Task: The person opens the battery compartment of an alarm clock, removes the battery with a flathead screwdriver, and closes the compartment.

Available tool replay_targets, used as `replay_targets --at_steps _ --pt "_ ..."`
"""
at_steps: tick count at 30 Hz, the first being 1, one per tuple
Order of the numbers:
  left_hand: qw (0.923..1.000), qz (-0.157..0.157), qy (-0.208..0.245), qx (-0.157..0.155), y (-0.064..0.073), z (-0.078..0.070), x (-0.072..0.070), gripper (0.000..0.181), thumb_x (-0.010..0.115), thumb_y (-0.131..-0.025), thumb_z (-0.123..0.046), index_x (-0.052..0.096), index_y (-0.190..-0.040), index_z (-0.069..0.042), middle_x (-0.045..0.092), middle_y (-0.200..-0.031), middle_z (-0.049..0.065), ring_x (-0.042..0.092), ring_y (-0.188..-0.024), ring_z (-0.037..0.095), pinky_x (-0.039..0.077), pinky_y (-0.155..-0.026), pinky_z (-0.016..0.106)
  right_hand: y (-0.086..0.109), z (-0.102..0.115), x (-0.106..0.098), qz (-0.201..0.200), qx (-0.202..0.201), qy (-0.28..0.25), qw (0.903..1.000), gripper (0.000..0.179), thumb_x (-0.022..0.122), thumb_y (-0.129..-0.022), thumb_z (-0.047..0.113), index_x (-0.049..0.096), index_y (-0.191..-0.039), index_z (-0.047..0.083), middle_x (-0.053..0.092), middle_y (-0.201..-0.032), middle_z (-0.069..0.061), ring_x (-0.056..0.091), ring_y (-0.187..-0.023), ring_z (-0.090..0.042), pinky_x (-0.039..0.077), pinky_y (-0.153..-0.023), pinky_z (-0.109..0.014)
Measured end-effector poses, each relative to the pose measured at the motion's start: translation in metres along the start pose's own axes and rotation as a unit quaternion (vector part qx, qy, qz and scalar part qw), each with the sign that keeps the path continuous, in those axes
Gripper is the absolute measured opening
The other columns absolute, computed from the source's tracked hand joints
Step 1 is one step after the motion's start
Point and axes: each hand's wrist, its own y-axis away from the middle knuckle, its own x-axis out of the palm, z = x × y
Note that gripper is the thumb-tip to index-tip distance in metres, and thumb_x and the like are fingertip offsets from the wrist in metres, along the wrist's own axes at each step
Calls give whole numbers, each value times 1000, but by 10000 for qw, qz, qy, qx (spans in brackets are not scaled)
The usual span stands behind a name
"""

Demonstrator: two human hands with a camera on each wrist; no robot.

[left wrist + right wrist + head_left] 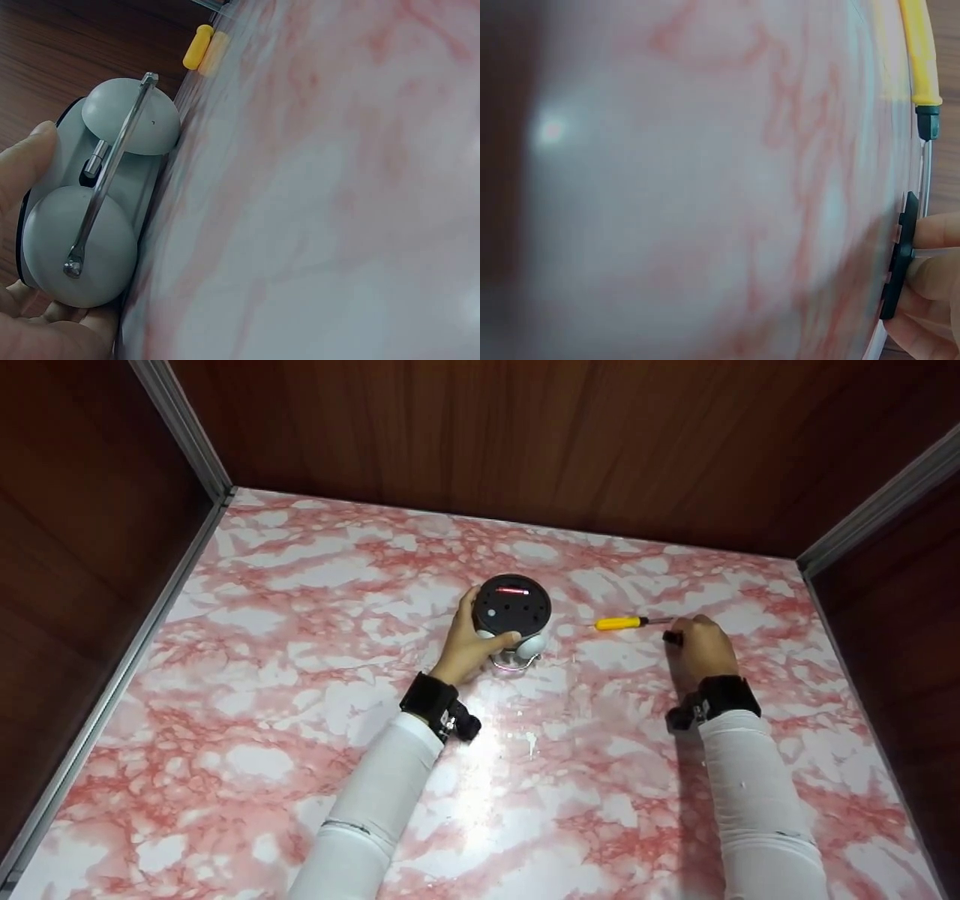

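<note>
A white twin-bell alarm clock (pixel 527 619) has its black back turned up, and a red battery (pixel 512 591) shows in the slot there. My left hand (pixel 463 649) grips the clock by its sides, thumb at the near edge. Its two round bells (pixel 79 244) and metal handle (pixel 112 169) show in the left wrist view. Over on the right, my right hand (pixel 709 649) pinches a small flat black battery cover (pixel 901 259) close to the tabletop. A yellow-handled screwdriver (pixel 619 623) lies between the hands, its tip by the right fingers; whether they touch it I cannot tell.
The pink-and-white marbled tabletop (pixel 300 690) is bounded by dark wood panels (pixel 487 442) at the back and sides. Metal rails (pixel 184 424) run along the panel corners. Each wrist wears a black strap with a camera.
</note>
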Motion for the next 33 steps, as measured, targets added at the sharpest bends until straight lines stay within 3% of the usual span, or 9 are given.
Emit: replay_targets --at_steps 14,28,33 --pt "10000 -4 -54 -79 0 0 -1 105 89 -77 -12 23 -159 -10 36 -157 13 43 -135 27 39 -111 37 -1 2 0 135 132 44 9998 13 63 -97 4 71 -106 0 59 -97 -23 60 -92 -41 50 -85 -57" --pt "9999 -17 -33 -103 0 2 -1 105 89 -77 -12 23 -159 -12 36 -157 12 42 -137 26 35 -113 37 -1 0 0 -19 -67 86 9999 14 64 -95 0 72 -107 -3 59 -98 -25 61 -94 -44 50 -87 -58" --pt "9999 -5 -72 -84 0 0 -1 104 89 -77 -11 25 -159 -13 38 -156 11 40 -139 24 30 -116 36 -1 1 -1 -19 -132 200 9997 12 63 -95 -3 70 -104 -6 58 -96 -29 60 -90 -45 50 -82 -60"
